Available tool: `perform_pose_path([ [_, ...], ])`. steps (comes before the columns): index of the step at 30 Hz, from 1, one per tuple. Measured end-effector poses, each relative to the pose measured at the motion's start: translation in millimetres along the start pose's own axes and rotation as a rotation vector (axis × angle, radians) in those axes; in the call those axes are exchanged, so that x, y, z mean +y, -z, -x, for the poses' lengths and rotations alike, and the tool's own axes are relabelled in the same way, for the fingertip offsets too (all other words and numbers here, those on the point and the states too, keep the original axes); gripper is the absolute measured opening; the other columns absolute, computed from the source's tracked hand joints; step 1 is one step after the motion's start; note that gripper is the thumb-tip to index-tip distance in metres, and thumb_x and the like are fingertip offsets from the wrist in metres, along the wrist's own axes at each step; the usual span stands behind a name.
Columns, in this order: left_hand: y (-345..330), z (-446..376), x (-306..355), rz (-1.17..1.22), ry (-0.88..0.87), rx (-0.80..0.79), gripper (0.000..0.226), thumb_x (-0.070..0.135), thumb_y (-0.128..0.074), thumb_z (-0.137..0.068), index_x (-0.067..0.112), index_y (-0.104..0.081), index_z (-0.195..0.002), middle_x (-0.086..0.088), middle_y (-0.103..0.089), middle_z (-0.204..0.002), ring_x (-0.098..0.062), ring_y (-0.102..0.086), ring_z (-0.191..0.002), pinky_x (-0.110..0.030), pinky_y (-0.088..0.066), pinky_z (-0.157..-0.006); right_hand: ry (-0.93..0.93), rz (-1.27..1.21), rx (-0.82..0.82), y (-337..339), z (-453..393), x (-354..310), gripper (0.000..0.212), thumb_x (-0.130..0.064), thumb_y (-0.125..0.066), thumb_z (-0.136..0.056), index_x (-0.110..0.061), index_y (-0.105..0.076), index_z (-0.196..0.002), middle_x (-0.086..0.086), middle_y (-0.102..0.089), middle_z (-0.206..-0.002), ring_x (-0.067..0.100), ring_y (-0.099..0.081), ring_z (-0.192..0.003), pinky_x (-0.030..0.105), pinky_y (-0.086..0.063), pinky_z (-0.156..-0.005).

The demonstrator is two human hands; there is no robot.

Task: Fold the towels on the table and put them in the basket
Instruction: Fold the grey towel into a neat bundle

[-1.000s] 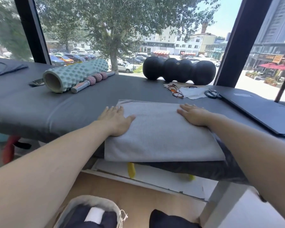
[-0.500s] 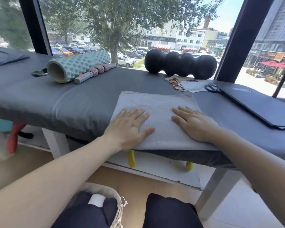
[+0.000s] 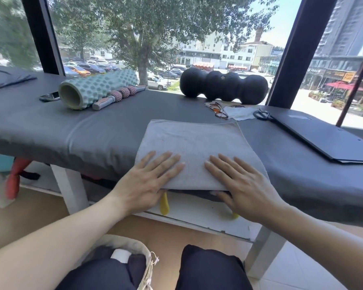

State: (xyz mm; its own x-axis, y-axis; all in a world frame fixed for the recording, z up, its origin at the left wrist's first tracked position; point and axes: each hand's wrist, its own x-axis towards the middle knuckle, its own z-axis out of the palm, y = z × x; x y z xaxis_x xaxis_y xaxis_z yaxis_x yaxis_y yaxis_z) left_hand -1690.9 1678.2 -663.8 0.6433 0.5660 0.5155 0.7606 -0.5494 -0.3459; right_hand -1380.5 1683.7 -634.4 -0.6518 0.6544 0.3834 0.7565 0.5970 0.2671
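A grey folded towel [image 3: 193, 143] lies on the dark-covered table [image 3: 71, 130], its near edge hanging a little over the table's front. My left hand [image 3: 147, 183] and my right hand [image 3: 239, 185] lie side by side on that near edge. The fingers are straight on top and both thumbs are tucked beneath the edge, pinching the towel. On the floor at the bottom left stands a pale woven basket [image 3: 144, 254], partly hidden by my left arm. It holds dark cloth and something white.
At the back of the table lie a teal foam roller [image 3: 96, 88], a massage stick [image 3: 122, 95], a phone [image 3: 49, 96] and a black knobbed roller [image 3: 222, 86]. Glasses [image 3: 218, 107], scissors [image 3: 260, 115] and a dark laptop [image 3: 327, 137] lie to the right. Windows stand behind the table.
Both hands slid over the towel from its far corners to its near edge and drew closer together. The thumbs went under the edge.
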Motion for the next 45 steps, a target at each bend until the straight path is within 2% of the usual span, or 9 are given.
perform_pose_path([
  [5,3,28,-20,0.085,0.015,0.11,0.067,-0.001,-0.053,-0.084,0.008,-0.044,-0.149,-0.011,-0.038,-0.158,-0.029,-0.031,-0.149,-0.049,-0.032,-0.119,-0.027,-0.031,0.196,0,20,7,0.046,-0.029,-0.049,-0.1,-0.017,-0.054,-0.145,-0.002,-0.052,-0.15,0.019,-0.047,-0.14,0.042,-0.04,-0.114],
  [11,17,37,-27,0.449,0.266,0.232,0.04,0.014,-0.043,-0.098,0.006,-0.064,-0.13,-0.003,-0.063,-0.137,-0.017,-0.054,-0.134,-0.029,-0.038,-0.115,-0.286,-0.233,0.208,20,33,36,0.044,-0.017,-0.048,-0.084,-0.032,-0.067,-0.121,-0.015,-0.067,-0.129,0.016,-0.065,-0.118,0.038,-0.054,-0.094],
  [15,33,25,-27,0.569,0.529,0.316,0.024,0.035,-0.041,-0.105,0.026,-0.063,-0.11,0.008,-0.067,-0.076,-0.004,-0.064,-0.069,-0.028,-0.05,-0.065,-0.562,-0.555,0.175,38,28,53,0.021,-0.02,-0.055,-0.098,-0.038,-0.068,-0.094,-0.015,-0.072,-0.085,0.014,-0.064,-0.083,0.031,-0.048,-0.073],
  [18,47,12,-25,0.595,0.605,0.4,0.023,0.036,-0.043,-0.106,0.024,-0.059,-0.094,-0.001,-0.048,-0.054,-0.017,-0.048,-0.049,-0.035,-0.04,-0.053,-0.583,-0.673,0.186,53,28,54,0.017,-0.03,-0.055,-0.102,-0.035,-0.068,-0.091,-0.02,-0.069,-0.087,0.0,-0.061,-0.087,0.013,-0.042,-0.068],
  [25,60,-7,-18,0.746,0.731,0.333,0.033,0.042,-0.044,-0.104,0.02,-0.056,-0.084,-0.011,-0.055,-0.059,-0.027,-0.054,-0.057,-0.046,-0.04,-0.06,-0.588,-0.773,0.2,67,28,48,0.02,-0.033,-0.051,-0.102,-0.046,-0.064,-0.095,-0.035,-0.066,-0.09,-0.013,-0.058,-0.089,0.014,-0.04,-0.07],
  [30,57,-32,-37,0.777,0.893,0.346,0.034,0.039,-0.05,-0.103,0.018,-0.056,-0.077,-0.004,-0.056,-0.059,-0.018,-0.051,-0.057,-0.041,-0.039,-0.06,-0.616,-0.799,0.26,61,-2,61,0.021,-0.039,-0.052,-0.102,-0.028,-0.069,-0.095,-0.004,-0.07,-0.087,0.011,-0.06,-0.08,0.032,-0.045,-0.07],
  [34,50,-63,-56,0.763,1.021,0.313,0.032,0.036,-0.048,-0.104,0.014,-0.06,-0.084,0.002,-0.054,-0.063,-0.014,-0.051,-0.061,-0.033,-0.037,-0.057,-0.669,-0.77,0.269,52,-47,81,0.023,-0.037,-0.055,-0.101,-0.021,-0.068,-0.094,0.001,-0.073,-0.086,0.025,-0.065,-0.084,0.04,-0.05,-0.075],
  [41,8,-84,-87,0.567,1.19,-0.039,0.025,0.032,-0.046,-0.104,0.014,-0.058,-0.093,-0.009,-0.067,-0.099,-0.033,-0.06,-0.099,-0.033,-0.037,-0.072,-0.772,-0.604,-0.02,5,-91,105,0.021,-0.037,-0.056,-0.1,-0.02,-0.067,-0.093,0.006,-0.069,-0.1,0.027,-0.058,-0.09,0.032,-0.039,-0.074],
  [45,2,-89,-87,0.41,1.151,-0.124,0.024,0.026,-0.043,-0.106,0.009,-0.06,-0.104,-0.014,-0.066,-0.11,-0.032,-0.055,-0.096,-0.033,-0.036,-0.073,-0.82,-0.532,-0.102,-11,-96,110,0.028,-0.043,-0.052,-0.101,-0.019,-0.067,-0.098,0.008,-0.069,-0.102,0.029,-0.058,-0.09,0.035,-0.043,-0.075],
])
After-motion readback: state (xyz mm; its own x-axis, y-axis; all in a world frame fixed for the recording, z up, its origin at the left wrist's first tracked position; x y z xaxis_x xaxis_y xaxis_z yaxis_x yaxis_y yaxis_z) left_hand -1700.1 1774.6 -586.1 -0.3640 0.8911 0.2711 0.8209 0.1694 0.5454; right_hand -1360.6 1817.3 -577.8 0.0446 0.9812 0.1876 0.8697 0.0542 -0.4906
